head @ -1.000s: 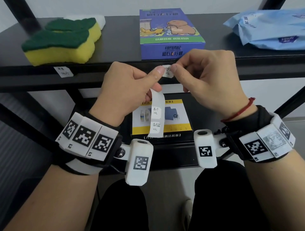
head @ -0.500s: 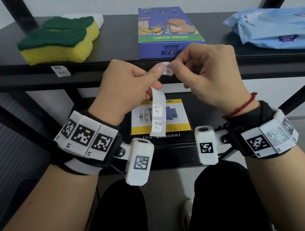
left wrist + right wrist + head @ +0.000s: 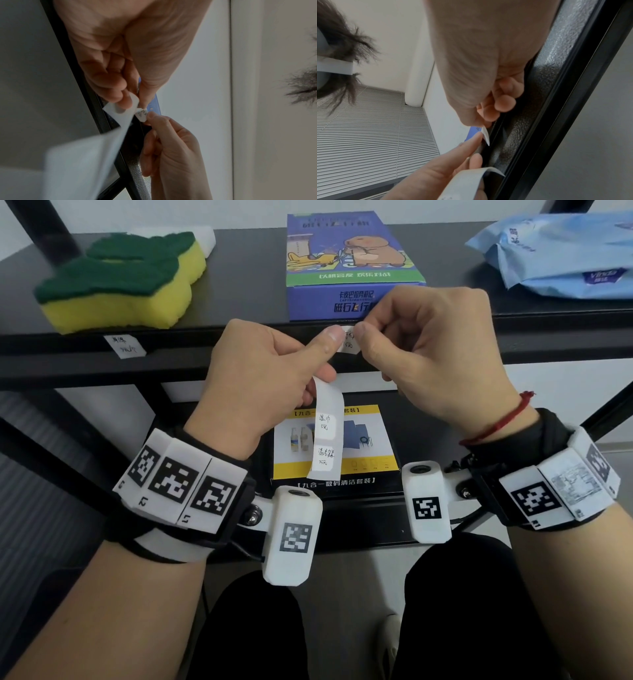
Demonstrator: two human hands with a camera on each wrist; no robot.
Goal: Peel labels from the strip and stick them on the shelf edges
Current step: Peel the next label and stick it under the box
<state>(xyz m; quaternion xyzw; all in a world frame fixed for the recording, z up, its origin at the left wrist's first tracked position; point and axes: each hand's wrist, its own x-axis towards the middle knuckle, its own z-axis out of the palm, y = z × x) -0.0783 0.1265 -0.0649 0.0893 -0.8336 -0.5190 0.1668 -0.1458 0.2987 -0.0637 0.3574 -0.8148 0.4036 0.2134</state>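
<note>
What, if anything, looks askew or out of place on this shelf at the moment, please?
The label already stuck on the top shelf edge, below the sponge, sits tilted rather than square to the edge. Otherwise nothing stands out: the left hand holds the strip, the right hand pinches a peeled label.

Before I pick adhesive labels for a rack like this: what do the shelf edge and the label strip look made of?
The shelf edge looks like black painted metal, matte; the right wrist view shows a pebbled, faintly glossy coating. The label strip, held by the left hand, looks like thin white paper on a slicker backing: it curls and lets light through. The right hand pinches a label with handwriting on it.
</note>
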